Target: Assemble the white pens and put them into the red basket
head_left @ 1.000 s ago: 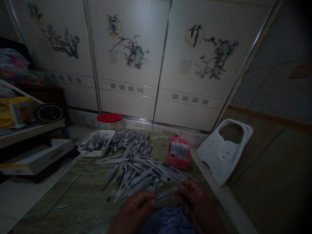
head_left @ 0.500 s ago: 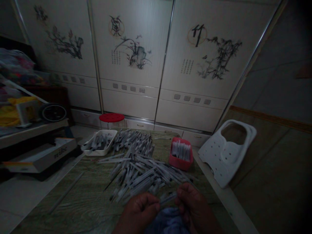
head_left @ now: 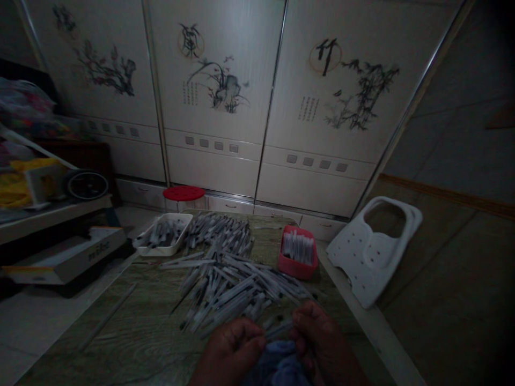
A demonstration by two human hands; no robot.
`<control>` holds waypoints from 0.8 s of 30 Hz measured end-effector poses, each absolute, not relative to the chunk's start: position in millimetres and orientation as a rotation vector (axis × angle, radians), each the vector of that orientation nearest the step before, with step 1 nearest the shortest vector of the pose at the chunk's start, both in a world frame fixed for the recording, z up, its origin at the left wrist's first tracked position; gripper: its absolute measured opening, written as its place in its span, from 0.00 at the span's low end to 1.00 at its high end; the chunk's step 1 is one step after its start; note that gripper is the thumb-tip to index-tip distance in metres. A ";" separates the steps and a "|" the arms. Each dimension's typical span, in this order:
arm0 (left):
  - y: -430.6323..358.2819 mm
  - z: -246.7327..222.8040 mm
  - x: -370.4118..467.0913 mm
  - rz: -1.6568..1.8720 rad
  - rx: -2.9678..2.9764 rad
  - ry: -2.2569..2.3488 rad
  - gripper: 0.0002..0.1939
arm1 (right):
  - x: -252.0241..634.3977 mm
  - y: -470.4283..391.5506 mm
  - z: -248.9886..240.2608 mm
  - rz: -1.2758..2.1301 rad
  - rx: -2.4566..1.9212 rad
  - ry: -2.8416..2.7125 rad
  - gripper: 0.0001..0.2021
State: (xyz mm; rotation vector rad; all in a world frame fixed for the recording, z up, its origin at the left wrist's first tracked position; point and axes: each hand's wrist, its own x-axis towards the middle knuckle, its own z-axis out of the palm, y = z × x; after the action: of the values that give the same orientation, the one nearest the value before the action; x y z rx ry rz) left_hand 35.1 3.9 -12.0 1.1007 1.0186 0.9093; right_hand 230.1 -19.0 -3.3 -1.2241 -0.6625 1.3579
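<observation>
Over the near edge of the table, my left hand (head_left: 235, 346) and my right hand (head_left: 322, 338) face each other, each closed in a pinch. A thin pale pen (head_left: 279, 328) spans the gap between their fingertips, its ends hidden by the fingers. Just beyond lies a big loose pile of pens (head_left: 233, 284), clear-barrelled with some dark tips. Farther back on the right, a red basket (head_left: 295, 267) holds pens standing upright. At the back left, more pens lie in a white tray (head_left: 161, 251). Below my hands shows blue cloth (head_left: 279, 364).
A single thin stick (head_left: 108, 316) lies on the left of the wood-grained table (head_left: 132, 343). A red stool (head_left: 184, 193) stands behind the table, before the cabinet doors (head_left: 213, 177). A white folded plastic piece (head_left: 374, 252) leans at the right wall. Shelves with a shoebox (head_left: 72, 254) are on the left.
My hands keep nearly the same pinch and place, with the pen still between them. The whole view has shifted very slightly.
</observation>
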 end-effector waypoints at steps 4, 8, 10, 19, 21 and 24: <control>1.3 -9.2 35.8 0.910 1.090 1.020 0.21 | 227.9 -20.9 2.8 1.355 -1.239 -0.627 0.24; 0.6 -8.5 36.3 0.891 1.093 1.017 0.22 | 229.1 -23.0 4.0 1.341 -1.238 -0.651 0.23; 0.1 -7.8 37.1 0.884 1.117 1.018 0.22 | 230.2 -23.4 2.3 1.327 -1.249 -0.665 0.23; -3.3 -8.5 41.2 0.898 1.132 0.988 0.25 | 222.8 -21.5 6.6 1.303 -1.225 -0.608 0.24; -2.2 -9.4 41.9 0.898 1.133 0.990 0.26 | 221.1 -20.8 11.5 1.314 -1.191 -0.583 0.25; -1.0 -9.0 42.6 0.922 1.152 1.029 0.26 | 220.1 -21.1 15.2 1.293 -1.151 -0.553 0.25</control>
State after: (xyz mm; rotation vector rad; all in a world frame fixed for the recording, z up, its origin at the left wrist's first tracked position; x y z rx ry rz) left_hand 42.6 -1.0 -9.0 1.1516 1.0285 0.9215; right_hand 220.1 -21.1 15.2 -1.1512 -0.5530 1.2935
